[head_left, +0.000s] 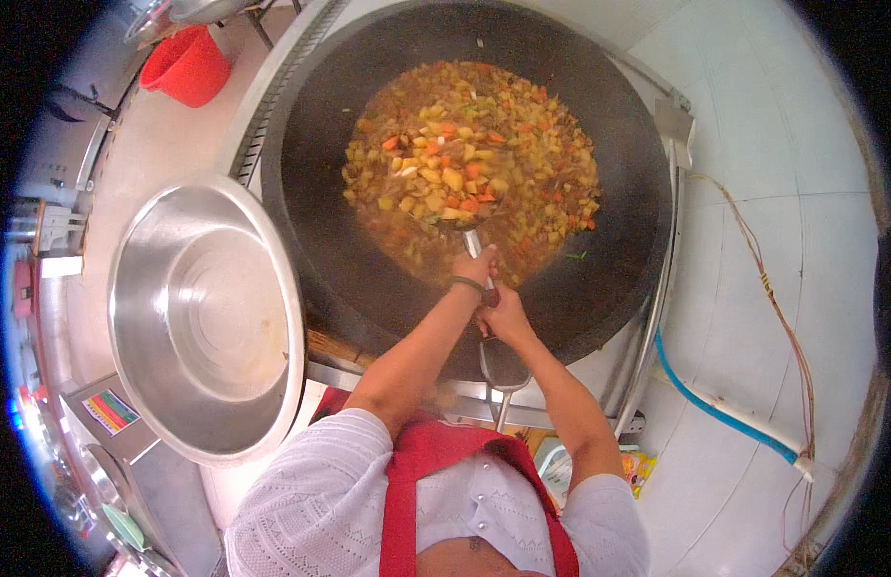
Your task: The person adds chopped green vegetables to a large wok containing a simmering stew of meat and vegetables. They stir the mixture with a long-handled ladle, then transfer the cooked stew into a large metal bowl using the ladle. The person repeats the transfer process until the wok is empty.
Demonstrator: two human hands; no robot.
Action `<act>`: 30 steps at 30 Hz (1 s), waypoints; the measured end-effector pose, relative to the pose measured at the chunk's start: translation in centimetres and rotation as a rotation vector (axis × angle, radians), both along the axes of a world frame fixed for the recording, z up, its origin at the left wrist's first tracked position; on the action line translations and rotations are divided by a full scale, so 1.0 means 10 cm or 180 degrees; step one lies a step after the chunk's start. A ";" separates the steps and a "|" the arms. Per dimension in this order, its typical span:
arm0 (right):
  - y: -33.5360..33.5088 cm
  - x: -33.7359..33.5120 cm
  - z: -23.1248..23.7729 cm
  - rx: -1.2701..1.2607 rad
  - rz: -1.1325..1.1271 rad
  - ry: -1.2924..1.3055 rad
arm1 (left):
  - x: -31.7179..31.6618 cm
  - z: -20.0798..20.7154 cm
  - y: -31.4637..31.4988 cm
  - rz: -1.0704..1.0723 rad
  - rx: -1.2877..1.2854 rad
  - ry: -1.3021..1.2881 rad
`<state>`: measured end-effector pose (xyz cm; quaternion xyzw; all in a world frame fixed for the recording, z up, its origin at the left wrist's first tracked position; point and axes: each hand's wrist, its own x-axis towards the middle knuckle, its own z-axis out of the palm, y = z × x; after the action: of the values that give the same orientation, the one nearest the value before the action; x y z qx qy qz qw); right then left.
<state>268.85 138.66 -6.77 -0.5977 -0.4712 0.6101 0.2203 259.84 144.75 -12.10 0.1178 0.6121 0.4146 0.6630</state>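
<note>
My left hand (477, 266), with a dark band at the wrist, is closed around the metal handle of a cooking shovel (472, 240). Just behind it, my right hand (507, 315) grips the dark end of the same handle. The shovel's head is hidden under a heap of diced potato and carrot (450, 178) in the middle of a large dark wok (623, 231). Around that heap spreads a brothy stew (551, 144) of yellow and orange cubes with brownish bits, filling the wok's bottom.
Left of the wok stands a wide steel basin (224, 288) with nothing in it. A red bucket (188, 67) is on the floor at far left. A bent metal bar (503, 389) rises at the wok's near edge. Along the right wall run a blue hose (724, 416) and thin cables (767, 288).
</note>
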 end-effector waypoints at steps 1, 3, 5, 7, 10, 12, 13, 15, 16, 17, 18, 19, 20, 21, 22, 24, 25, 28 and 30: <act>-0.10 -0.04 0.15 0.0127 -0.0006 -0.0044 | -0.04 0.12 -0.10 0.0034 0.0240 -0.0078; -0.30 -0.17 0.61 0.0188 0.0006 0.0072 | -0.17 0.47 -0.26 -0.0238 0.0193 -0.0131; -0.57 -0.26 0.81 0.0110 -0.0030 -0.0022 | -0.34 0.94 -0.54 -0.0466 0.0235 -0.0298; -0.90 -0.40 1.06 0.0210 0.0016 -0.0091 | -0.61 1.44 -0.89 -0.0549 0.0344 -0.0556; -1.47 -1.01 1.70 0.0382 0.0037 -0.0197 | -1.09 1.71 -1.43 -0.0525 0.0694 -0.0994; -1.79 -1.31 2.00 0.0571 0.0066 -0.0354 | -1.40 1.98 -1.76 -0.0451 0.0995 -0.1205; -1.99 -1.45 2.12 0.0668 0.0139 -0.0443 | -1.60 2.19 -1.99 -0.0432 0.0966 -0.1370; -2.31 -1.71 2.27 0.0827 0.0315 -0.0584 | -1.90 2.36 -2.35 -0.0371 0.0973 -0.1630; -2.39 -1.82 2.35 0.0750 0.0242 -0.0637 | -1.97 2.39 -2.43 -0.0355 0.0975 -0.1770; -2.43 -1.92 2.42 0.0630 0.0169 -0.0652 | -2.03 2.39 -2.46 -0.0361 0.0958 -0.1761; -2.44 -2.00 2.46 0.0506 0.0093 -0.0671 | -2.08 2.40 -2.47 -0.0370 0.0976 -0.1834; -2.38 -2.03 2.45 0.0472 0.0065 -0.0728 | -2.12 2.41 -2.43 -0.0379 0.1006 -0.1902; -2.30 -2.02 2.41 0.0408 0.0058 -0.0696 | -2.12 2.36 -2.36 -0.0388 0.1032 -0.1976; -2.21 -1.99 2.36 0.0343 0.0050 -0.0669 | -2.10 2.26 -2.26 -0.0457 0.1048 -0.2008; -2.15 -2.08 2.33 0.0289 0.0016 -0.0656 | -2.18 2.17 -2.20 -0.0476 0.1004 -0.2082; -2.03 -2.24 2.23 0.0193 -0.0043 -0.0692 | -2.28 2.00 -2.09 -0.0486 0.0923 -0.2237; -1.97 -2.27 2.23 0.0225 0.0031 -0.0685 | -2.33 2.05 -2.04 -0.0332 0.0912 -0.2280; -1.96 -2.18 2.19 0.0469 0.0602 -0.0837 | -2.34 2.06 -2.15 0.0095 0.0952 -0.2047; -2.26 -1.79 2.15 0.0588 0.0999 -0.0872 | -1.98 2.10 -2.57 0.0734 0.0810 -0.1832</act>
<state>250.95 116.02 14.76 -0.5717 -0.6377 0.5043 0.1105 240.05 119.04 8.94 0.0076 0.3523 0.5763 0.7374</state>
